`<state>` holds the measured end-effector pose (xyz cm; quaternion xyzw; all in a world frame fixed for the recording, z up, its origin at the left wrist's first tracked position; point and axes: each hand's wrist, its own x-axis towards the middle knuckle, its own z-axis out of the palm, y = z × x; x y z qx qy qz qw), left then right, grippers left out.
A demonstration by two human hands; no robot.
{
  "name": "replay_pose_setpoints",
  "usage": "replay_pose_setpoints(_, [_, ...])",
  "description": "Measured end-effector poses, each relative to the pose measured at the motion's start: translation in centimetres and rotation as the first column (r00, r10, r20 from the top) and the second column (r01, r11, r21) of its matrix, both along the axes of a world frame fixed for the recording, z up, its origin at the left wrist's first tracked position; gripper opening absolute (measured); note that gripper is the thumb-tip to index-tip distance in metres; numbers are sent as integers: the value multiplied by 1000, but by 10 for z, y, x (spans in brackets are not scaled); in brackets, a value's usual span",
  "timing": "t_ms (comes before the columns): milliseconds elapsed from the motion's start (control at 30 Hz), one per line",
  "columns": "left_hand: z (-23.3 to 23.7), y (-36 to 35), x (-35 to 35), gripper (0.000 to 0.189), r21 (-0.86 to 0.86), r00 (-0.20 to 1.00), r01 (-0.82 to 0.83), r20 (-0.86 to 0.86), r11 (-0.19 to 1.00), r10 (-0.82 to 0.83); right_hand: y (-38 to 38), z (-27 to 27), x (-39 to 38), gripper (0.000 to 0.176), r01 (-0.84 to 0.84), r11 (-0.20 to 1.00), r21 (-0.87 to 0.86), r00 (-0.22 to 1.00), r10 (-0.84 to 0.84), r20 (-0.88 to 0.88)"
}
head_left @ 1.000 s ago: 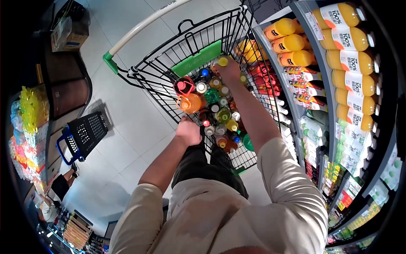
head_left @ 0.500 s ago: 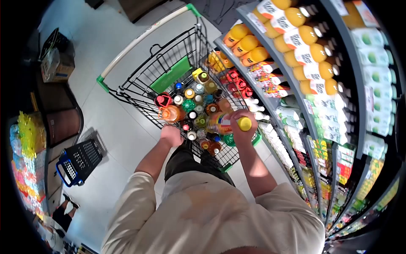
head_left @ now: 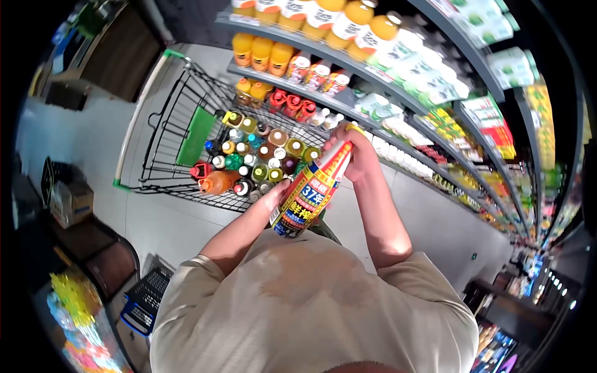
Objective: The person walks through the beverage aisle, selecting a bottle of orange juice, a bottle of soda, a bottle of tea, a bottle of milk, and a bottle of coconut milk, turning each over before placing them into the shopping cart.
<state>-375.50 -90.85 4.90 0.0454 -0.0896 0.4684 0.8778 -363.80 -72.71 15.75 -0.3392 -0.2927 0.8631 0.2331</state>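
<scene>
A drink bottle with a red, yellow and dark label and a yellow cap is tilted in front of my chest, label facing me. Up at its neck, my right hand is closed round it. My left hand grips the lower part from the left side, its fingers partly hidden behind the bottle. Just beyond my hands stands a wire shopping cart with a green panel, holding many bottles packed upright. An orange drink bottle leans at the cart's near left side.
Shelves of drinks run along the far side and right. A black basket with a blue handle is on the floor at left. A cardboard box and colourful packets are farther left.
The bottle has come out from above the cart towards my chest, its label now facing me. My left hand has moved onto it. My view has turned, shifting cart and shelves leftward.
</scene>
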Motion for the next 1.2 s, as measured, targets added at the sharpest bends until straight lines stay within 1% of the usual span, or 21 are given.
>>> replay_pose_setpoints(67, [-17, 11, 19, 105, 122, 993, 93, 62, 988, -102, 6, 8, 13, 17, 21, 1000, -16, 999, -21, 39])
replay_pose_setpoints(133, [5, 12, 21, 101, 66, 991, 119, 58, 991, -123, 0, 21, 22, 27, 117, 992, 36, 990, -120, 72])
replay_pose_setpoints(200, [25, 12, 11, 96, -98, 959, 89, -261, 991, -112, -9, 21, 38, 36, 148, 986, 72, 969, -159, 187])
replay_pose_setpoints(233, [29, 14, 9, 89, -81, 963, 101, -244, 992, -118, -9, 25, 40, 38, 139, 988, 65, 975, -148, 167])
replay_pose_setpoints(267, [24, 20, 12, 84, -20, 852, -78, -520, 997, 56, -15, 21, 45, 38, 145, 987, 67, 975, -154, 163])
replay_pose_setpoints(333, [51, 34, 23, 81, 324, 425, -176, -826, 929, 369, -34, 0, 61, 37, 197, 953, 230, 916, -262, 304])
replay_pose_setpoints(367, [70, 31, 24, 82, 478, -102, -106, -878, 872, 468, -43, -11, 62, 32, 316, 905, 283, 851, -403, 338])
replay_pose_setpoints(400, [87, 30, 26, 89, 452, -288, -37, -859, 891, 423, -48, -16, 65, 28, 330, 903, 274, 865, -406, 294])
replay_pose_setpoints(467, [84, 23, 34, 90, 522, -417, 60, -761, 851, 496, -53, -24, 78, 28, 466, 869, 168, 834, -495, 243])
replay_pose_setpoints(500, [76, 21, 34, 90, 517, -412, 63, -766, 854, 494, -55, -23, 82, 29, 472, 862, 184, 830, -505, 235])
replay_pose_setpoints(533, [64, 19, 30, 87, 581, -294, 20, -775, 814, 560, -58, -20, 85, 29, 477, 860, 183, 827, -510, 238])
replay_pose_setpoints(567, [48, 20, 25, 85, 639, -177, -33, -761, 769, 624, -59, -14, 86, 29, 468, 872, 146, 870, -483, 94])
replay_pose_setpoints(633, [10, 16, 16, 65, 418, 291, -166, -845, 893, 449, -54, -14, 92, 35, 394, 909, 139, 917, -378, -128])
replay_pose_setpoints(667, [4, 13, 10, 60, 295, 491, -196, -796, 935, 354, -51, -10, 92, 35, 395, 908, 144, 917, -378, -131])
replay_pose_setpoints(700, [-5, 2, 4, 59, 52, 721, -128, -681, 990, 130, -47, -4, 90, 37, 342, 924, 169, 925, -300, -235])
replay_pose_setpoints(767, [-27, -17, 12, 70, -57, 915, -75, -400, 996, 46, -40, 10, 84, 42, 245, 936, 252, 928, -151, -340])
replay_pose_setpoints(800, [-21, -22, 19, 74, -75, 962, -76, -269, 994, 53, -37, 11, 81, 42, 210, 934, 290, 923, -92, -373])
replay_pose_setpoints(900, [-14, -28, 30, 82, -175, 957, -61, -289, 983, 8, -32, 11, 70, 44, 88, 925, 370, 928, 59, -368])
replay_pose_setpoints(1033, [-20, -24, 39, 80, -298, 938, -202, -334, 933, 96, -30, 16, 58, 54, 30, 853, 521, 1000, -21, -23])
replay_pose_setpoints(1133, [-30, -28, 37, 72, -262, 862, -362, -460, 895, 214, -21, 19, 62, 34, -109, 814, 571, 911, -147, 384])
replay_pose_setpoints(1200, [-50, -29, 27, 75, -204, 811, -451, -501, 869, 303, -9, 17, 72, 32, -184, 792, 582, 910, -86, 406])
